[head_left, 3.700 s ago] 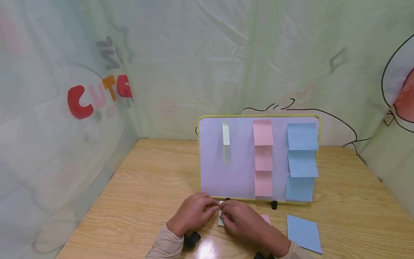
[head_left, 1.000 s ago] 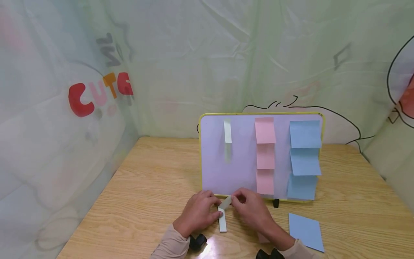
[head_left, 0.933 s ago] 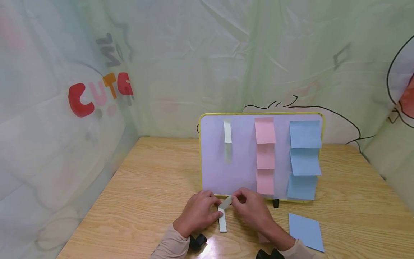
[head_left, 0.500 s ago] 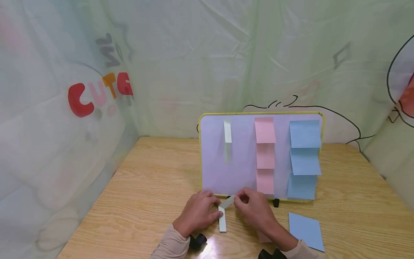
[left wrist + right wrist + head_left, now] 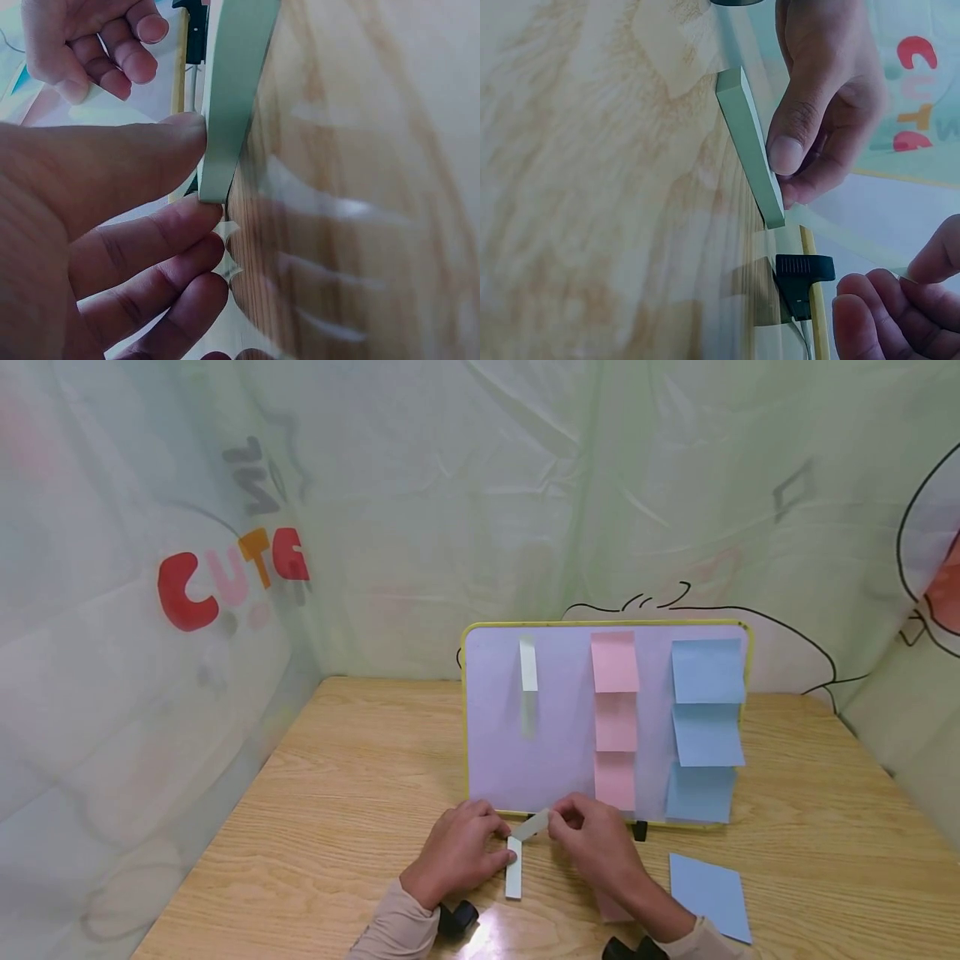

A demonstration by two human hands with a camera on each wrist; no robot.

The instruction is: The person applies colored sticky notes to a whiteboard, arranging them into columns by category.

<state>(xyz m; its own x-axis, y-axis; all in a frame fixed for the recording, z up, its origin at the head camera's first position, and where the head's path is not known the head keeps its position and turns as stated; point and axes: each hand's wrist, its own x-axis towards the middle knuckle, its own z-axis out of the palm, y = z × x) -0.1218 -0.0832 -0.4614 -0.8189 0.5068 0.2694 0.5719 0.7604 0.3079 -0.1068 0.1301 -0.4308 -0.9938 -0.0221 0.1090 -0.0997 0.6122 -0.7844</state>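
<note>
A narrow pad of pale green sticky notes (image 5: 513,870) lies on the table before the whiteboard (image 5: 555,735); its thick edge shows in the left wrist view. My left hand (image 5: 459,852) holds this pad at its far end, thumb (image 5: 165,150) and fingers at its sides. A single pale green sheet (image 5: 532,825) slants up and right from that end. Its free tip is pinched between the thumb and finger of my right hand (image 5: 596,843). In the right wrist view the pad (image 5: 754,146) stands out against the wood, and the sheet is mostly hard to make out.
On the whiteboard hang pale green strips (image 5: 528,664), a column of pink notes (image 5: 615,662) and one of blue notes (image 5: 707,670). A blue square pad (image 5: 710,895) lies at right. A pink pad (image 5: 612,907) is partly hidden under my right forearm. Black feet (image 5: 640,831) support the board.
Both hands were close together over the pad earlier. Since then, the sheet has been lifted, and my right hand has drawn its tip farther right; my left hand has hardly moved lately.
</note>
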